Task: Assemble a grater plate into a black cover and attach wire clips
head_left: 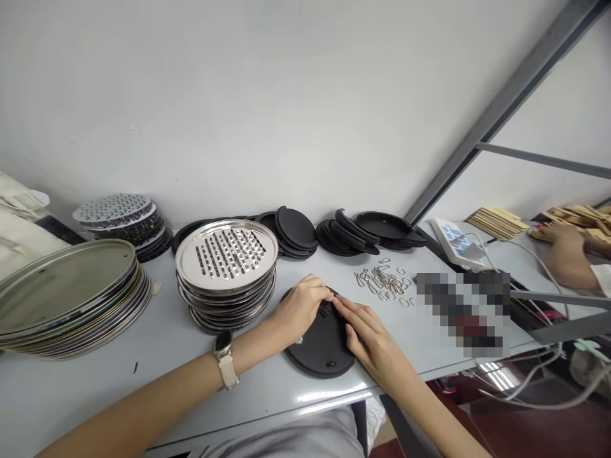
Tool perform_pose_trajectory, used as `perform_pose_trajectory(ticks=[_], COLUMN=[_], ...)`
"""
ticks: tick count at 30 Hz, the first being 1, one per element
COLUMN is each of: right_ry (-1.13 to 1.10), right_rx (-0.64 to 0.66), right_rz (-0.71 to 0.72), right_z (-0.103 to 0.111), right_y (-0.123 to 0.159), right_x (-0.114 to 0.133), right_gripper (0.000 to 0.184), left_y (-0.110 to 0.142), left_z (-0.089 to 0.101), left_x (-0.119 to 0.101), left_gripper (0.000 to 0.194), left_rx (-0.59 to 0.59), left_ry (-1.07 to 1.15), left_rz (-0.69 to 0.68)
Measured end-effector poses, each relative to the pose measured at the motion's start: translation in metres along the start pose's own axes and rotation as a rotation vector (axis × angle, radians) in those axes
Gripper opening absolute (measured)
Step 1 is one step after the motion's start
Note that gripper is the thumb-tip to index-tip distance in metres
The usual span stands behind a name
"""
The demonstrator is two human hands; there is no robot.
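A round black disc (317,350) with a small slot near its front edge lies flat on the table before me. My left hand (303,308) is closed above its far left part, fingers pinched together; whatever they hold is hidden. My right hand (370,337) rests on the disc's right side with its fingers stretched forward and the thumb apart. The fingertips of both hands meet near the disc's far edge, beside a small dark raised part (326,310). Close by on the right lies a loose pile of metal rings and clasps (384,283).
Left of my hands stands a stack of round metal grater plates (226,257), with large round trays (62,286) farther left. More black discs (296,229) lie along the wall. A white box (458,243) and metal frame (496,108) stand right; beyond, another person's hand (563,235) touches wooden pieces.
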State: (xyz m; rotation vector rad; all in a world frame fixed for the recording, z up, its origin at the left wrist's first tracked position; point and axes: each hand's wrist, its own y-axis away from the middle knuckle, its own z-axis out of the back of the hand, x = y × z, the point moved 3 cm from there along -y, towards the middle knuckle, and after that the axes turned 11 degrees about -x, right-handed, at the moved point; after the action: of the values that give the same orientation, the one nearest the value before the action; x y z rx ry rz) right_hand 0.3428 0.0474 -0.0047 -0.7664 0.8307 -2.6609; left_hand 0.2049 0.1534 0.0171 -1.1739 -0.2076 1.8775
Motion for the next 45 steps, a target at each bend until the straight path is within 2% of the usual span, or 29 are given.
perform_pose_trajectory(ticks=[19,30,32,35,37,45], right_ry=[0.017,-0.037,-0.054,-0.085,-0.101,-0.072], right_rx=[0.027,0.024,0.072,0.147,0.167,0.182], right_rz=[-0.012,-0.078,-0.089,-0.079,-0.062,-0.058], right_z=[-0.001,-0.001,0.001,0.006,0.008,0.009], right_y=[0.003,0.006,0.007,0.009,0.009,0.008], right_x=[0.0,-0.002,-0.004,-0.008,-0.011,-0.013], right_gripper=[0.059,0.053,0.06,0.09,0.103,0.099], left_y=[0.0,0.004,0.004,0.003,0.002,-0.001], left_z=[-0.005,-0.006,-0.005,-0.004,-0.004,-0.008], left_x=[0.001,0.0,-0.001,-0.004,-0.005,-0.007], left_gripper=[0.028,0.03,0.03,0.031,0.031,0.032], left_rx=[-0.003,0.06,0.082,0.107,0.133,0.228], left_ry=[-0.053,-0.086,-0.097,-0.11,-0.126,-0.276], left_rz=[-0.024,-0.081,-0.095,-0.115,-0.126,-0.16])
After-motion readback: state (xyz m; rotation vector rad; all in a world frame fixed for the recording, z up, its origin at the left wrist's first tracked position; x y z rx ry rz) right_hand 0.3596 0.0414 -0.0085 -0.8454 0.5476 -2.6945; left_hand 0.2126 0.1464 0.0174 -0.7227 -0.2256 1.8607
